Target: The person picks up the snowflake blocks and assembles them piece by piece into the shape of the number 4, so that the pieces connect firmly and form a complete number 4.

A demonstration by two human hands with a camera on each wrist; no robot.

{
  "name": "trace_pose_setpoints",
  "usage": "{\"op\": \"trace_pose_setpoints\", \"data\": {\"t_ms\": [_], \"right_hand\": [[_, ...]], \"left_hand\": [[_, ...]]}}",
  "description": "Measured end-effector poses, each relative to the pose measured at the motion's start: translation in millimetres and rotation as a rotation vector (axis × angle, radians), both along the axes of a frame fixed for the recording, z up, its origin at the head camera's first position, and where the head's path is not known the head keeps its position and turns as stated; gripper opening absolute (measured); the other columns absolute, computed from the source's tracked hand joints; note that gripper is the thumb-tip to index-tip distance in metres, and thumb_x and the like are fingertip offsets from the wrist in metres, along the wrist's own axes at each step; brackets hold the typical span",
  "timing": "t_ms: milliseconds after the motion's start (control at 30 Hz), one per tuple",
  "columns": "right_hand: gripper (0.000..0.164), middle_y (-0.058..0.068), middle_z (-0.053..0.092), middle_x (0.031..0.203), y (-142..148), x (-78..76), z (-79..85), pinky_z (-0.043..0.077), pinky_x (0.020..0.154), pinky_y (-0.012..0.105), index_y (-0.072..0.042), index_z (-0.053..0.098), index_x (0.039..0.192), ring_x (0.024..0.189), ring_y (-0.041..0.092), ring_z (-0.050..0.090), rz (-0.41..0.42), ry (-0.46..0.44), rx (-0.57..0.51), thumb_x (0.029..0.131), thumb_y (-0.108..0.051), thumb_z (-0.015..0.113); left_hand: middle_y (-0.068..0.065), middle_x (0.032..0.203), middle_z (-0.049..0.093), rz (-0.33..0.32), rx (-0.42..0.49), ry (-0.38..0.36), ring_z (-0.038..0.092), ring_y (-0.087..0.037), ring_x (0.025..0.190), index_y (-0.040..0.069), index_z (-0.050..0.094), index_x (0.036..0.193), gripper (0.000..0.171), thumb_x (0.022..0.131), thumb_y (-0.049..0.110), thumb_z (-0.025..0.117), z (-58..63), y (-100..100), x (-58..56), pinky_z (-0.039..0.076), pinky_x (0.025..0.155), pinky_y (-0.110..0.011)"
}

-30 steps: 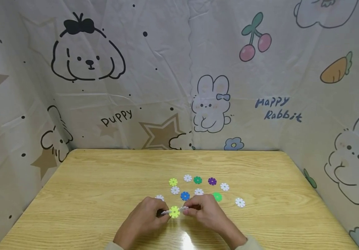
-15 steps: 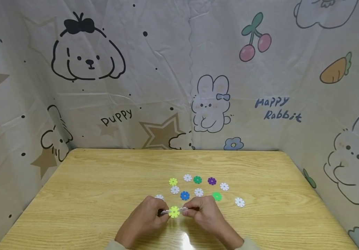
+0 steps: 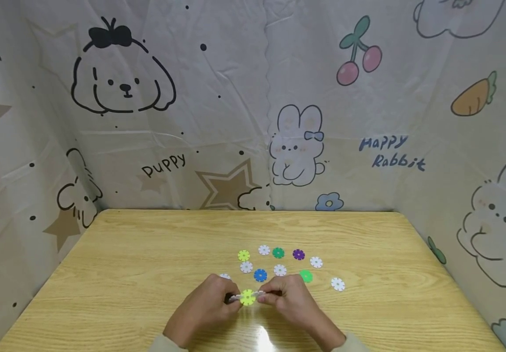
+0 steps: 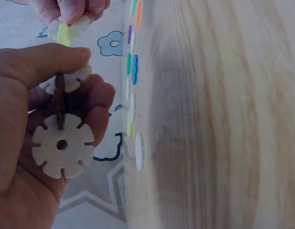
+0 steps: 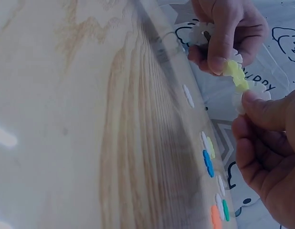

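My left hand (image 3: 209, 303) grips a chain of notched plastic discs. In the left wrist view, a white notched disc (image 4: 61, 157) hangs at one end, joined to a brown disc (image 4: 60, 102) seen edge-on. Another white disc (image 4: 73, 85) sits under the thumb. A yellow notched disc (image 3: 247, 297) faces the head camera between both hands. My right hand (image 3: 290, 298) pinches a white disc (image 5: 262, 89) between thumb and finger, right against the yellow disc's edge. The fingers hide part of each held disc.
Several loose notched discs lie on the wooden table (image 3: 147, 244) beyond the hands, among them a blue disc (image 3: 260, 275), a purple disc (image 3: 298, 254) and a bright green disc (image 3: 306, 276). Behind stands a printed cloth (image 3: 235, 98).
My left hand and the yellow disc have shifted slightly to the right, closer to my right hand. The right hand keeps its pinch on the white disc.
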State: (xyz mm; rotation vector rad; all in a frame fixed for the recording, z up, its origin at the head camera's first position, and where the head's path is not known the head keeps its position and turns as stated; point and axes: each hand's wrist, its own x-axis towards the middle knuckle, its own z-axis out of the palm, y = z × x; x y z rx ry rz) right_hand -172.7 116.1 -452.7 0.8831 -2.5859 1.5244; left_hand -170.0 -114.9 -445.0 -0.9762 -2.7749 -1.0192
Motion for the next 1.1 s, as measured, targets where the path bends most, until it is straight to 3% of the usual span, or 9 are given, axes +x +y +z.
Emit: {"op": "trace_pose_setpoints", "data": {"t_ms": [200, 433, 567, 900, 1100], "right_hand": [[0.003, -0.006, 0.071, 0.080, -0.7, 0.3, -0.1, 0.053, 0.058, 0.025, -0.008, 0.080, 0.087, 0.068, 0.005, 0.061, -0.002, -0.026, -0.007, 0.085, -0.009, 0.079], [0.005, -0.005, 0.072, 0.081, -2.9, 1.6, -2.3, 0.055, 0.060, 0.025, -0.008, 0.079, 0.089, 0.070, 0.007, 0.063, 0.010, -0.064, -0.013, 0.086, -0.007, 0.077], [0.006, -0.004, 0.072, 0.082, -4.8, 2.9, -2.1, 0.055, 0.062, 0.025, -0.006, 0.079, 0.090, 0.072, 0.006, 0.064, 0.024, -0.070, -0.018, 0.086, -0.004, 0.076], [0.007, 0.000, 0.074, 0.084, -7.1, 4.9, -0.9, 0.055, 0.062, 0.024, -0.005, 0.079, 0.092, 0.071, 0.005, 0.065, 0.031, -0.074, -0.003, 0.086, -0.004, 0.076], [0.009, -0.004, 0.074, 0.086, -4.0, 3.7, 0.1, 0.055, 0.065, 0.023, -0.005, 0.079, 0.094, 0.074, 0.004, 0.065, 0.036, -0.098, 0.016, 0.086, -0.004, 0.077]], "left_hand": [[0.015, 0.064, 0.050, -0.024, -0.019, 0.007, 0.041, 0.003, 0.059, 0.016, 0.067, 0.072, 0.015, 0.079, 0.012, 0.079, -0.1, -0.2, -1.5, 0.038, 0.051, -0.017], [0.015, 0.069, 0.054, 0.003, -0.053, -0.050, 0.044, 0.002, 0.059, 0.013, 0.070, 0.084, 0.019, 0.081, 0.027, 0.084, 3.5, 2.0, 0.0, 0.042, 0.053, -0.020], [0.016, 0.069, 0.053, 0.003, -0.085, -0.045, 0.042, 0.002, 0.059, 0.014, 0.070, 0.085, 0.024, 0.082, 0.033, 0.083, 6.4, 5.2, 0.4, 0.041, 0.052, -0.020], [0.017, 0.066, 0.051, 0.001, -0.105, -0.029, 0.040, 0.003, 0.057, 0.016, 0.070, 0.083, 0.023, 0.083, 0.035, 0.082, 6.4, 10.8, 0.2, 0.036, 0.050, -0.019], [0.017, 0.069, 0.051, -0.019, -0.121, 0.004, 0.041, 0.002, 0.059, 0.014, 0.072, 0.085, 0.018, 0.083, 0.030, 0.081, 5.7, 11.5, -0.4, 0.037, 0.052, -0.019]]}}
